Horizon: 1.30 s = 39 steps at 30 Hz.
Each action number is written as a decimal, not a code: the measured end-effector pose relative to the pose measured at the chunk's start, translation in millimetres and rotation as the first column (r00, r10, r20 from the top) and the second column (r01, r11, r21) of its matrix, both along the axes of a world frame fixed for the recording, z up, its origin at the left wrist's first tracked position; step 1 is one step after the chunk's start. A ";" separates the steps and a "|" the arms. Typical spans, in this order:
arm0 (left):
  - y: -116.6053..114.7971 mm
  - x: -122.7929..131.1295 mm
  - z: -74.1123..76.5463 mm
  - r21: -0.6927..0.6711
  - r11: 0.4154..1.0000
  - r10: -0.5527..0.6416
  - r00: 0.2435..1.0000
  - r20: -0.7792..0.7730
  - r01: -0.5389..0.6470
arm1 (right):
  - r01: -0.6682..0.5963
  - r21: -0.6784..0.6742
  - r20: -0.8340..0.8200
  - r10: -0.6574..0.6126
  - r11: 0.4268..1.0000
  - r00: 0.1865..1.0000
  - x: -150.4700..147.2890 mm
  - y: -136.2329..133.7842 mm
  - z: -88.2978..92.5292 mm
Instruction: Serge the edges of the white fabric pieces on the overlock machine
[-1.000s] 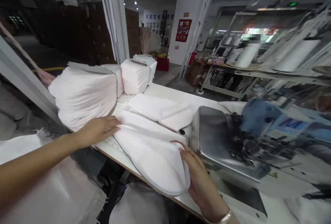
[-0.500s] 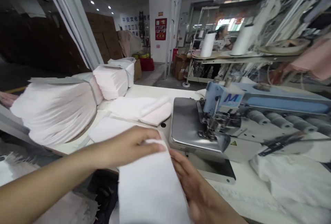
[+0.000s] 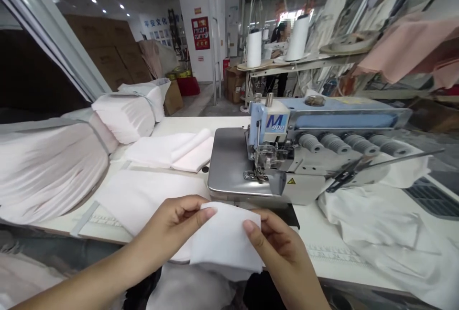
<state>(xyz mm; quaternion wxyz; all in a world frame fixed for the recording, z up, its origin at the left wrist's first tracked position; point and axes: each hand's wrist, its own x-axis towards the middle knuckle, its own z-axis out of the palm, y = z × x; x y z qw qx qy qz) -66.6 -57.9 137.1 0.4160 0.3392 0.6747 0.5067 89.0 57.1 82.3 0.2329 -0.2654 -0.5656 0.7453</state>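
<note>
Now the left hand and right hand pinch the white cloth near its upper corners, drawn wider apart than before. Edge spread between them, metal plate of sewing machine just beyond. Judged: cloth straightened, not yet on plate.

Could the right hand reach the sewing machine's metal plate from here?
Probably yes: the metal plate lies just beyond the right hand, with nothing tall between, though that hand grips the white cloth.

Hands pinch white, apparently folded cloth.
</note>
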 end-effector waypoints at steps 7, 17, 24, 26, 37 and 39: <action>-1.7 2.3 -0.7 -0.083 0.996 0.057 0.967 0.250 -0.037 | 0.006 0.024 0.026 -0.007 1.000 1.000 3.1 2.9 -2.8; -6.7 -4.4 -4.5 -0.137 0.990 0.078 0.947 0.311 -0.037 | -0.016 0.164 0.092 0.001 0.986 0.996 3.2 4.1 -2.4; -16.3 -9.5 -4.5 -0.125 0.992 0.043 0.944 0.326 -0.002 | 0.049 0.074 0.107 -0.057 0.996 0.993 -2.2 -1.1 0.6; -17.9 -11.1 -7.0 -0.118 0.993 0.054 0.947 0.318 -0.017 | 0.072 0.068 0.099 -0.079 0.995 0.992 -3.3 -2.4 2.3; -15.2 -7.3 -8.3 -0.032 0.994 0.109 0.963 0.248 -0.104 | 0.037 -0.017 0.049 -0.036 0.999 0.998 -7.2 -4.4 -0.4; -10.0 -6.1 -8.7 -0.014 0.990 0.136 0.961 0.241 -0.137 | 0.014 -0.071 -0.003 -0.014 0.997 1.000 -8.8 -5.6 0.0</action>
